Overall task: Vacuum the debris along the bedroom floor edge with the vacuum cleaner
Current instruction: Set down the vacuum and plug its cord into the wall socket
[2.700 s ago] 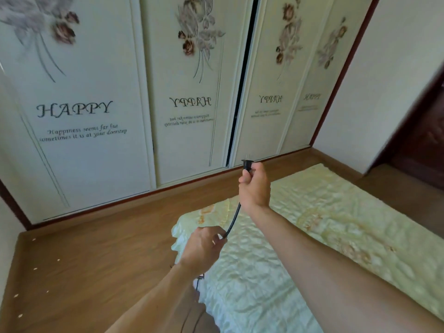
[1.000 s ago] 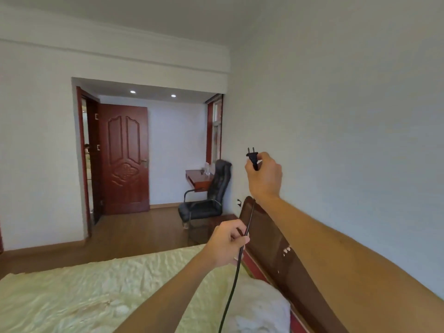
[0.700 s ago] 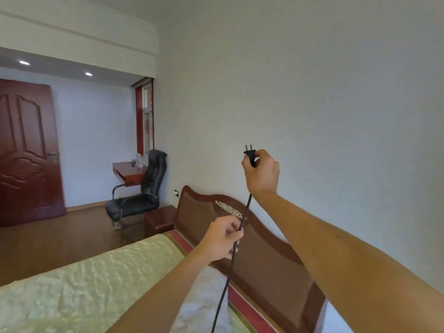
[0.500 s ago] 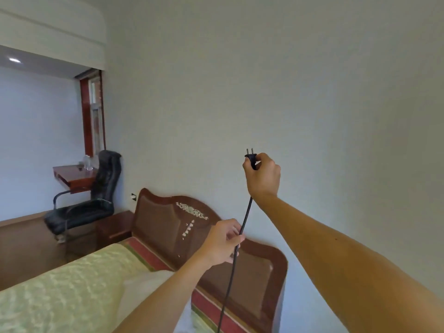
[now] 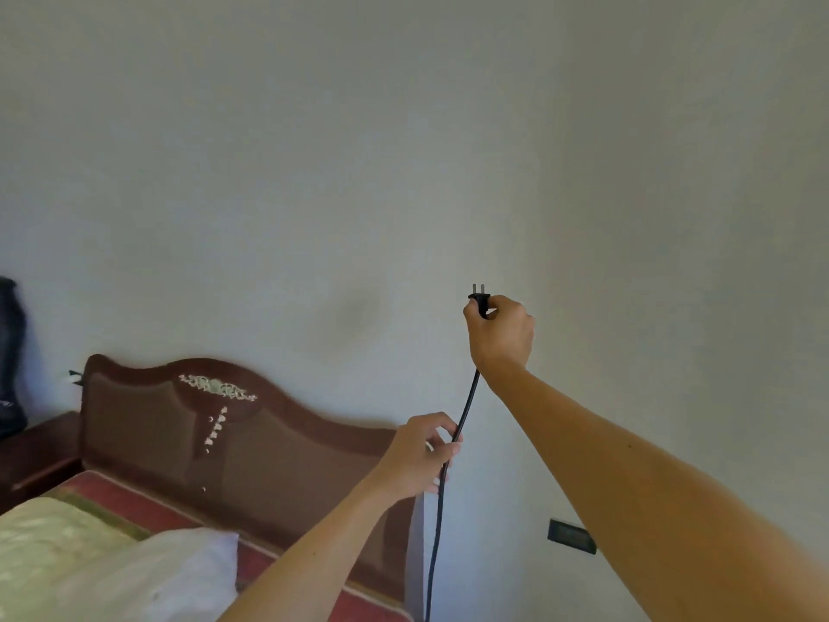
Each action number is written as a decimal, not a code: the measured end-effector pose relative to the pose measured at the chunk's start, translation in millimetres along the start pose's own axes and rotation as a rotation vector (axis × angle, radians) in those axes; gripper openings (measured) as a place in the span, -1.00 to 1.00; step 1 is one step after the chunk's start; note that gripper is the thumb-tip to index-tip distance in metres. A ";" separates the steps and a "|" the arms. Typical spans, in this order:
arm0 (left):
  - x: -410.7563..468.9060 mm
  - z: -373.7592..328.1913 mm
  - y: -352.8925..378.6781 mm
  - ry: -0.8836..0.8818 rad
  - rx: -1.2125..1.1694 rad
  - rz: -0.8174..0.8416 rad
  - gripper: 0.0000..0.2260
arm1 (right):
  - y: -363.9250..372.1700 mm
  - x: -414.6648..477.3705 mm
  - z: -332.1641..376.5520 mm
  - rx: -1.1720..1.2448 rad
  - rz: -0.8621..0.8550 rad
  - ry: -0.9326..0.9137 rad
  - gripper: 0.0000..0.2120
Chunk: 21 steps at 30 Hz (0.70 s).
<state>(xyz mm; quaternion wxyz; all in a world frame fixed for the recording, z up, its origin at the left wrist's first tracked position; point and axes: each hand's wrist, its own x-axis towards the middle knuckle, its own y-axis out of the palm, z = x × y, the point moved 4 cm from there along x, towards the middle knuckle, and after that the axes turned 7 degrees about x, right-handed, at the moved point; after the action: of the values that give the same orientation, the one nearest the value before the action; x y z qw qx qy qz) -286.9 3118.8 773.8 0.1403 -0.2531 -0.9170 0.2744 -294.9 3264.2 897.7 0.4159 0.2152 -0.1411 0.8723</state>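
My right hand (image 5: 501, 336) grips a black two-pin plug (image 5: 480, 301), raised in front of the pale wall with its pins pointing up. From the plug a black power cord (image 5: 437, 509) hangs down and leaves the bottom of the view. My left hand (image 5: 421, 455) pinches the cord lower down, in front of the headboard's right end. A dark wall socket (image 5: 569, 535) sits low on the wall, just left of my right forearm. The vacuum cleaner and the floor are out of view.
A dark wooden headboard (image 5: 233, 437) with a pale floral inlay stands against the wall at lower left. A white pillow (image 5: 148, 572) and a cream bedspread (image 5: 40, 536) lie below it. A bedside table (image 5: 36, 451) and part of a black chair (image 5: 9, 356) are at far left.
The view has swung right, from the wardrobe doors past the doorway and chair to the wall by the headboard. Both hands kept their hold on plug and cord. The wall socket has come into view.
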 end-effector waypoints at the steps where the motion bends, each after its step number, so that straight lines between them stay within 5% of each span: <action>1: 11.3 2.9 11.6 -0.003 0.005 0.015 -0.95 | -3.6 9.7 -17.0 -0.005 -0.008 0.015 -0.78; 11: 117.5 46.5 139.2 -0.094 -0.033 0.176 -0.95 | -38.1 88.2 -195.3 -0.112 -0.050 0.187 -0.76; 21: 149.1 132.2 263.8 -0.182 -0.016 0.313 -0.95 | -67.2 74.8 -368.9 -0.235 -0.014 0.396 -0.80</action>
<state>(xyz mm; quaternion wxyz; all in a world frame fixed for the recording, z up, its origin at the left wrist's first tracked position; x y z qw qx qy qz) -361.2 3332.7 532.9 0.0103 -0.3681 -0.8775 0.3073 -379.3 3512.0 619.0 0.4636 -0.0091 -0.1561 0.8722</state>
